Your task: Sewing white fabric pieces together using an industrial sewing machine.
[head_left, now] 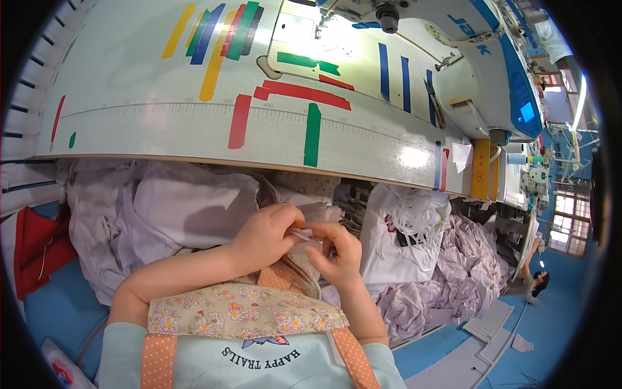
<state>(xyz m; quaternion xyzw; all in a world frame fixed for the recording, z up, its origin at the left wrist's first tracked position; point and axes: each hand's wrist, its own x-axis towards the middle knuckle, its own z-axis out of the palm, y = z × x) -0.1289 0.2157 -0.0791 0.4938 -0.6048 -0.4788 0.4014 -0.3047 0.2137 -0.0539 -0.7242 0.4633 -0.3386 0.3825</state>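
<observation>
My left hand (273,232) and my right hand (338,254) meet in front of my body, just below the sewing table's front edge. Both are closed in a pinch on a small pale piece of fabric (300,233) that shows between the fingertips. Most of that fabric is hidden by the fingers. Under my hands lies a flowered apron (240,310) with orange dotted straps. A large heap of pale lilac cloth (188,201) hangs by my left forearm, beneath the table edge.
The sewing table (149,133) carries a printed ruler scale and coloured tape strips. A sewing machine (479,78) stands at the far right, with scissors (435,97) beside it. To my right are a white bag (382,253), tangled white strips (418,217) and crumpled cloth (453,272). Another person (536,285) is far right.
</observation>
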